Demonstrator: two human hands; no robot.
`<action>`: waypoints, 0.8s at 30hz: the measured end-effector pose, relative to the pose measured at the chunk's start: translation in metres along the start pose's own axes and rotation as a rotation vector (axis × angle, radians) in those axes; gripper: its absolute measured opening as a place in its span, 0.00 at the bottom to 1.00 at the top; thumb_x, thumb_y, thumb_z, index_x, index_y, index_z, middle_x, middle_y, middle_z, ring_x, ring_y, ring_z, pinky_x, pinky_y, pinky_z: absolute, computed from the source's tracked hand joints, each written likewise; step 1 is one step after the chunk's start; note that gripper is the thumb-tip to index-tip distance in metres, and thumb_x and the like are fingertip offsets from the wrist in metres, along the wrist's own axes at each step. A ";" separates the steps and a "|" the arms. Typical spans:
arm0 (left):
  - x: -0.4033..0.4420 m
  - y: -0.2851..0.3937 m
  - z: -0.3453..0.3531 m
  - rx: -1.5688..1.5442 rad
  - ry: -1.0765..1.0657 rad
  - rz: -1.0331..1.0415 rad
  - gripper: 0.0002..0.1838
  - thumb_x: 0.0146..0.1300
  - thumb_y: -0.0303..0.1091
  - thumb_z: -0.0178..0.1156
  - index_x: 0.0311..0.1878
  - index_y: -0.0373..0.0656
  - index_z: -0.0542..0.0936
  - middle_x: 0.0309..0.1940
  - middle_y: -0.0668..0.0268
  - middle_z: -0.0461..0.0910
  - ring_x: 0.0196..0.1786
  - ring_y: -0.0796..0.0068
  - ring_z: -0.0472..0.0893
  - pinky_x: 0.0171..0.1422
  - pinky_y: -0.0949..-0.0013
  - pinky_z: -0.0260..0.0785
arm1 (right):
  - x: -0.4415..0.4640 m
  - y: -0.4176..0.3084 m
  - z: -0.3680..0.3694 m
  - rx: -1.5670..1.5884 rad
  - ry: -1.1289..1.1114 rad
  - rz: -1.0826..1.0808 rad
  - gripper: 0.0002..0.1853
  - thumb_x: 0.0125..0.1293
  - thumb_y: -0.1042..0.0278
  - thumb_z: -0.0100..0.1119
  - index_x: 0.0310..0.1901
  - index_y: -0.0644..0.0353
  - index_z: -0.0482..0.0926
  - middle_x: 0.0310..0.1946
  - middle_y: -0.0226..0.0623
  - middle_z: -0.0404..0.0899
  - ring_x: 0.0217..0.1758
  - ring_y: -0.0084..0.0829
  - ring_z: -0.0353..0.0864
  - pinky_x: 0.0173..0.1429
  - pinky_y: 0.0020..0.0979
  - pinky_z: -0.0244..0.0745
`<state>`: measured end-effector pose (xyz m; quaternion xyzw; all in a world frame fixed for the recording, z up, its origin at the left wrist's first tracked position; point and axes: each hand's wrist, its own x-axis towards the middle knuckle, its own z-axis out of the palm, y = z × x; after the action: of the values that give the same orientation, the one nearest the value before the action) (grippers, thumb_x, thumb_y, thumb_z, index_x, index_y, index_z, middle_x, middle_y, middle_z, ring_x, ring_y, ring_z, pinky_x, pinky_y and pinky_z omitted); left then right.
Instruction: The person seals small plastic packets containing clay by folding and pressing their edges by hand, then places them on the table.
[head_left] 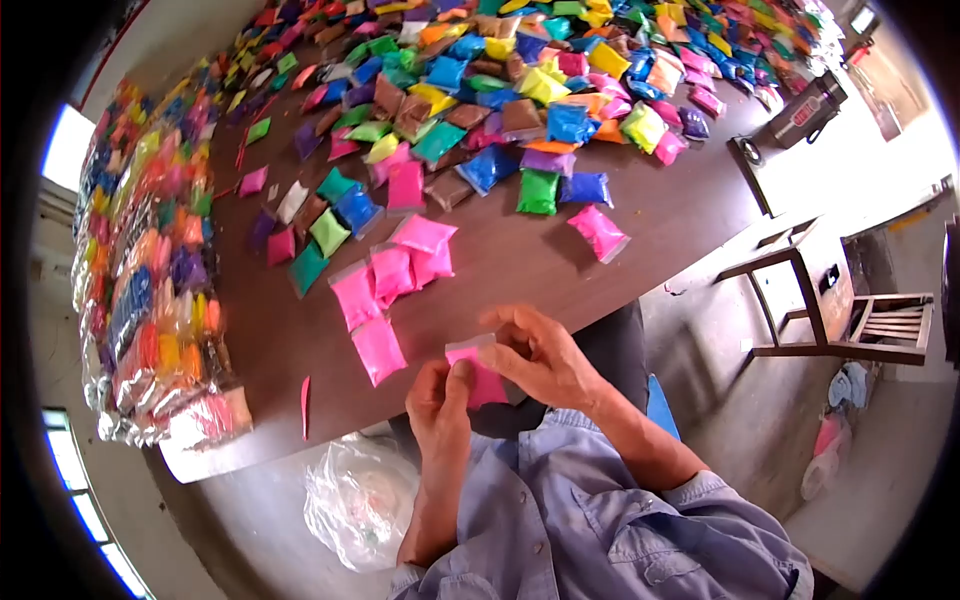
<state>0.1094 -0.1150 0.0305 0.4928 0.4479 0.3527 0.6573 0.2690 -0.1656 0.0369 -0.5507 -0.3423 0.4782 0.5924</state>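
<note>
A small pink packet with a pale top strip is held up in front of my body, just past the table's near edge. My left hand pinches its left side, thumb over the front. At the packet's upper right, my right hand has its thumb on the strip, with its other fingers curled above. Beyond my hands, a pink packet lies nearest on the table. Several more pink packets overlap behind it. A single pink packet lies off to the right.
A large heap of multicoloured packets covers the table's far side. Bundled clear bags of coloured packets line the left edge, near a thin pink strip. A clear plastic bag is below the table; a wooden chair stands right.
</note>
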 end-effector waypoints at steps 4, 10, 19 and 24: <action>0.006 0.011 0.016 0.228 0.024 0.170 0.15 0.77 0.39 0.61 0.37 0.38 0.79 0.29 0.77 0.73 0.33 0.88 0.67 0.37 0.78 0.59 | -0.003 -0.006 -0.005 -0.101 -0.006 0.055 0.16 0.75 0.61 0.66 0.52 0.67 0.80 0.35 0.31 0.80 0.36 0.19 0.74 0.39 0.28 0.73; 0.024 0.010 0.036 0.155 -0.032 0.165 0.14 0.77 0.38 0.62 0.38 0.37 0.80 0.30 0.75 0.77 0.34 0.87 0.70 0.38 0.76 0.64 | -0.001 -0.003 -0.025 -0.193 0.032 -0.060 0.14 0.73 0.64 0.66 0.51 0.66 0.80 0.34 0.38 0.80 0.37 0.25 0.77 0.41 0.30 0.75; 0.046 0.015 0.063 0.384 0.009 0.302 0.12 0.74 0.37 0.65 0.40 0.36 0.81 0.31 0.75 0.79 0.35 0.86 0.72 0.39 0.76 0.67 | 0.009 -0.017 -0.050 -0.283 0.071 -0.202 0.12 0.72 0.65 0.64 0.46 0.66 0.77 0.31 0.43 0.76 0.30 0.33 0.74 0.36 0.35 0.71; 0.061 0.019 0.088 0.131 -0.164 0.173 0.09 0.73 0.34 0.66 0.40 0.37 0.81 0.30 0.74 0.79 0.33 0.87 0.73 0.37 0.77 0.67 | 0.017 -0.016 -0.074 -0.369 0.214 -0.323 0.09 0.72 0.70 0.64 0.46 0.66 0.77 0.28 0.42 0.75 0.27 0.29 0.73 0.32 0.32 0.68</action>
<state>0.2125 -0.0840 0.0436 0.5987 0.3705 0.3364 0.6253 0.3465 -0.1728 0.0386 -0.6349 -0.4428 0.2461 0.5833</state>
